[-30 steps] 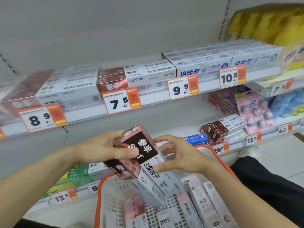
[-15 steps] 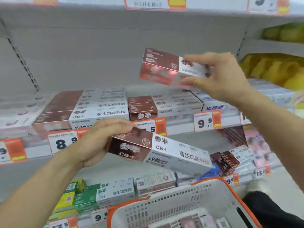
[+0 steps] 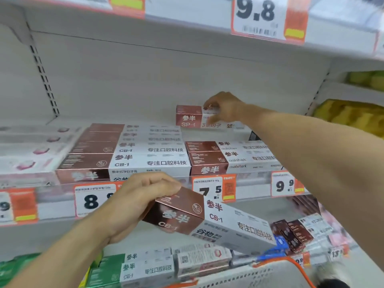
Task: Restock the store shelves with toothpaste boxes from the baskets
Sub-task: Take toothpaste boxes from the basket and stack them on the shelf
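My right hand [image 3: 225, 108] reaches deep into the middle shelf [image 3: 245, 199] and holds the white end of a copper-and-white SP-1 toothpaste box [image 3: 188, 117], which sits on top of the stacked oralshark boxes [image 3: 226, 157] at the back. My left hand [image 3: 137, 196] grips the copper end of a longer CB-1 toothpaste box [image 3: 218, 221], held tilted in the air below the shelf's front edge. A stack of matching CB-1 boxes [image 3: 128, 150] lies on the shelf to the left. The white basket [image 3: 259, 275] with an orange rim shows at the bottom right.
Pink-marked boxes [image 3: 31, 154] fill the shelf's far left. Price tags [image 3: 214, 189] line the shelf edge. The upper shelf [image 3: 187, 17] hangs close overhead. Green boxes [image 3: 128, 267] and dark red boxes [image 3: 295, 233] sit on the lower shelf. Yellow packs [image 3: 349, 117] are on the right.
My right hand has carried the SP-1 box from mid-air down onto the stacked boxes at the back of the shelf. The left hand has stayed low with the CB-1 box. The view has tilted upward.
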Tool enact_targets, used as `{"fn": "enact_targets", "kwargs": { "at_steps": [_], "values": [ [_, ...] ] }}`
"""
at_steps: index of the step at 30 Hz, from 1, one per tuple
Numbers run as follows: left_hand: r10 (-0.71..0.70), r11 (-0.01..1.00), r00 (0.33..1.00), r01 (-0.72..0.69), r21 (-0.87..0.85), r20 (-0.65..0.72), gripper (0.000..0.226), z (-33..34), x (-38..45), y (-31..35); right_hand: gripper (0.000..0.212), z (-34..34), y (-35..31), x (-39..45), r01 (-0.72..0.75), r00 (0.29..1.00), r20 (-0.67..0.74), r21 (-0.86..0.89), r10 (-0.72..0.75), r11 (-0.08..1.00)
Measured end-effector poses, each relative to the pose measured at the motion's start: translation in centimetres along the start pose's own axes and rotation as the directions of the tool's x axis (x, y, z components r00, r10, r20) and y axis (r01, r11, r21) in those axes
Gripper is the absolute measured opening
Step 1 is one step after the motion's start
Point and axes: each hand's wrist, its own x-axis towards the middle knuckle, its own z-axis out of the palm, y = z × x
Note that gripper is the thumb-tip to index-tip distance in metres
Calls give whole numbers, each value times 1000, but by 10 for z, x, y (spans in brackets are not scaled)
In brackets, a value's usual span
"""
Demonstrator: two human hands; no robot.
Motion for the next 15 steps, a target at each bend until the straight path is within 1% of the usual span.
{"fn": "enact_targets", "kwargs": {
  "at_steps": [2,4,6,8,11,15],
  "values": [
    [-11,1000,1000,11,1,4,45,-3,0,1,65,8,4,8,-59,992,113,1,59,998],
    [-31,1000,1000,31,-6,5,40,-4,1,1,67,14,8,8,-115,971,216,49,102,992],
    [-41,999,999,41,1,10,32,-4,1,1,66,15,10,5,-123,970,221,80,103,989],
    [-46,999,999,46,10,21,27,-4,0,1,58,14,13,2,-112,978,189,86,94,990],
    [-48,999,998,48,24,34,29,-2,-1,1,35,14,17,-3,-112,976,201,135,83,985],
    [-35,999,999,35,21,17,35,1,-1,2,27,9,15,-14,-94,974,219,167,56,981]
  ]
}}
